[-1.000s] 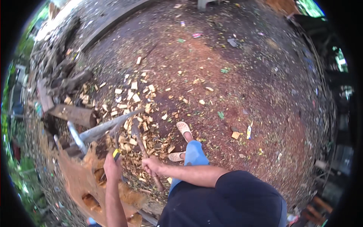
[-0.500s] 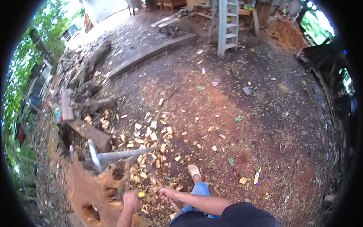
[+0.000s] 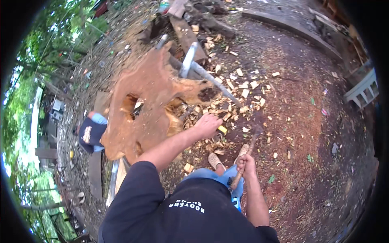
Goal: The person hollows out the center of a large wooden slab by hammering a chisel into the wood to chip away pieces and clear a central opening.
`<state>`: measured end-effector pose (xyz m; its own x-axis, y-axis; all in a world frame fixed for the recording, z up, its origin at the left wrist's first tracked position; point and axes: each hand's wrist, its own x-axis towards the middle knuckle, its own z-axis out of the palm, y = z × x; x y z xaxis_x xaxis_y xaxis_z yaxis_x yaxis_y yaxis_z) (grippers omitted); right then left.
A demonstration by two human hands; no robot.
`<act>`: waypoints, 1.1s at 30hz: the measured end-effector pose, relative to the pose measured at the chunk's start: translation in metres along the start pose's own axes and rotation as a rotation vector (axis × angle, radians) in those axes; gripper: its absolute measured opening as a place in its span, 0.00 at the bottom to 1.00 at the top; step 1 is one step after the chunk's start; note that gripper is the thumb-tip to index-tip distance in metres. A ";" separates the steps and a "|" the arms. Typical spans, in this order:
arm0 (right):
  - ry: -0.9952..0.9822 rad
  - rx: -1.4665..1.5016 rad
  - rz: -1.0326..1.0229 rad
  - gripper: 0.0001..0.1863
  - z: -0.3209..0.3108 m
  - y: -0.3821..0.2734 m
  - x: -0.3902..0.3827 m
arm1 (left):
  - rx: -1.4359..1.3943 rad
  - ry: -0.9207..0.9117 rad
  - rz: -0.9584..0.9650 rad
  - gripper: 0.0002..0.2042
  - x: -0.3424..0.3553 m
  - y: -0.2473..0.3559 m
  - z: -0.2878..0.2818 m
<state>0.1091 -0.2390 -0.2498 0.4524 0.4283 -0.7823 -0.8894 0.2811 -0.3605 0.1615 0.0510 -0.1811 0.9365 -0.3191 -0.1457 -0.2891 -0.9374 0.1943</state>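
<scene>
Outstretched, the left hand (image 3: 208,124) closed around a yellow-handled chisel (image 3: 221,129) beside the reddish wood slab (image 3: 148,97); nearer and to the right, the right hand (image 3: 246,165) gripped a wooden mallet (image 3: 248,152), arm bent.

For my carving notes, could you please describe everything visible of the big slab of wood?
The wood slab is a large, irregular reddish-orange piece with ragged edges and a dark hollow cut through near its left side. It lies over metal bars above chip-strewn ground. The left hand, gripping a yellow-handled tool, is at its right edge.
</scene>
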 end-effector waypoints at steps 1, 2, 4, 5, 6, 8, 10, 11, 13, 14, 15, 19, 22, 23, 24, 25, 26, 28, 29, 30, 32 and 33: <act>-0.006 0.022 -0.001 0.10 -0.004 0.005 0.003 | 0.022 -0.032 -0.030 0.11 -0.004 -0.003 -0.002; -0.016 0.064 0.003 0.09 -0.009 0.009 0.006 | 0.042 -0.053 -0.054 0.12 -0.008 -0.004 -0.004; -0.005 0.086 0.017 0.08 -0.007 0.014 0.004 | 0.060 -0.085 -0.091 0.12 -0.013 -0.003 -0.008; 0.008 0.107 0.013 0.08 -0.008 0.014 0.003 | 0.059 -0.095 -0.091 0.12 -0.014 -0.001 -0.011; 0.021 0.113 0.015 0.07 -0.009 0.014 0.002 | 0.055 -0.096 -0.101 0.12 -0.014 0.001 -0.013; 0.034 0.130 0.017 0.07 -0.009 0.015 0.001 | 0.053 -0.077 -0.101 0.13 -0.012 0.002 -0.014; 0.024 0.172 0.030 0.08 -0.016 0.019 0.003 | 0.031 -0.050 -0.097 0.13 -0.011 0.007 -0.013; 0.030 0.179 0.030 0.08 -0.018 0.021 0.004 | 0.010 -0.016 -0.103 0.14 -0.010 0.009 -0.013; -0.022 0.158 0.029 0.08 -0.017 0.022 0.007 | -0.009 -0.070 -0.104 0.15 -0.009 0.010 -0.015; -0.020 0.163 0.026 0.08 -0.016 0.023 0.008 | -0.016 -0.072 -0.117 0.15 -0.009 0.009 -0.014; -0.019 0.167 0.027 0.08 -0.013 0.023 0.009 | -0.021 -0.072 -0.135 0.16 -0.010 0.005 -0.013; 0.005 0.117 0.029 0.09 0.001 0.022 0.009 | -0.017 -0.063 -0.156 0.15 -0.010 -0.015 -0.008; 0.009 0.124 0.051 0.08 0.007 0.021 0.007 | -0.012 -0.071 -0.184 0.14 -0.006 -0.012 -0.012; 0.024 0.117 0.042 0.07 0.009 0.022 0.007 | -0.016 -0.073 -0.215 0.13 -0.004 -0.010 -0.016; 0.035 0.108 0.034 0.07 0.015 0.021 0.007 | -0.004 -0.070 -0.219 0.13 -0.004 -0.012 -0.016; 0.031 0.107 0.038 0.07 0.022 0.020 0.008 | -0.002 -0.071 -0.224 0.13 -0.003 -0.016 -0.015; 0.024 0.131 0.044 0.07 0.031 0.020 0.010 | -0.029 -0.061 -0.237 0.14 -0.003 -0.021 -0.013; 0.003 0.188 0.024 0.08 0.042 0.025 0.014 | -0.062 -0.040 -0.254 0.16 0.003 -0.019 -0.014; -0.045 0.177 0.003 0.09 0.046 0.030 0.021 | -0.063 -0.042 -0.245 0.16 0.006 -0.017 -0.016; -0.057 0.192 0.037 0.08 0.062 0.031 0.022 | -0.080 -0.027 -0.257 0.16 0.005 -0.019 -0.016; -0.092 0.139 0.060 0.07 0.099 0.039 0.022 | -0.107 -0.015 -0.272 0.16 0.007 -0.020 -0.017; -0.115 0.072 0.051 0.06 0.112 0.046 0.023 | -0.108 -0.020 -0.264 0.16 0.006 -0.020 -0.017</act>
<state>0.0864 -0.1202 -0.2276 0.4153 0.5376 -0.7339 -0.9061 0.3159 -0.2813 0.1764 0.0698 -0.1698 0.9721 -0.0698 -0.2240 -0.0120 -0.9683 0.2495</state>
